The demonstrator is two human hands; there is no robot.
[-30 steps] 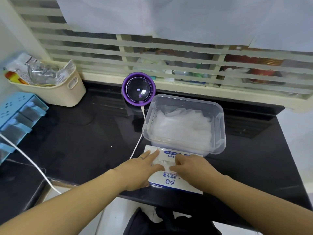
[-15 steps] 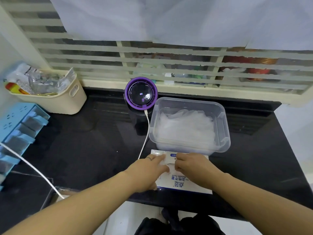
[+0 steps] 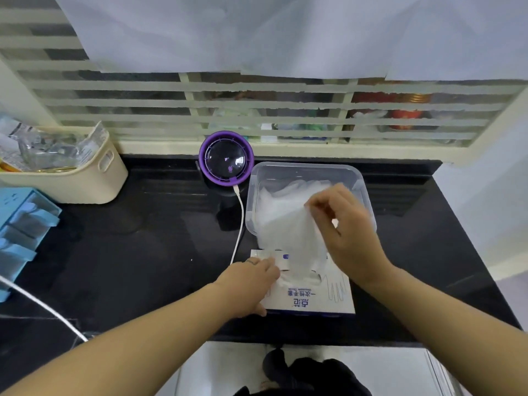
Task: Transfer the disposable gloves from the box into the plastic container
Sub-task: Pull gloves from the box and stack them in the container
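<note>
1. The glove box (image 3: pixel 314 295) is my landmark. It lies flat on the black table (image 3: pixel 143 238), at the table's near edge, with its printed top facing up.
2. My left grip (image 3: pixel 248 281) rests on the left part of the box top. The fingers are fairly straight and press down beside the opening, and the thumb sits at the box's near left corner. It is spread flat rather than closed around anything. A ring (image 3: pixel 251 262) shows on one finger.
3. My right grip (image 3: pixel 347 232) is raised above the far right part of the box. Thumb and fingertips pinch a thin translucent glove (image 3: pixel 288 238), and the other fingers are loosely curled.
4. The glove hangs as a stretched sheet from that pinch down to the box — its lower end sits in the opening in the box top, just right of my left fingers.
5. The clear plastic container (image 3: pixel 308 167) stands just beyond the box's far side. The hanging glove covers the gap, so I cannot tell whether the two touch. A loose heap of gloves (image 3: pixel 285 192) lies inside the container.
6. Beyond the box and to its left stands a round purple device (image 3: pixel 226 158). A white cable (image 3: pixel 240 224) runs from it down toward the box's far left corner.
7. Well to the left of the box is a cream basket (image 3: pixel 85 178) filled with packets, and nearer than that a blue rack (image 3: pixel 20 224) at the frame's edge.
</note>
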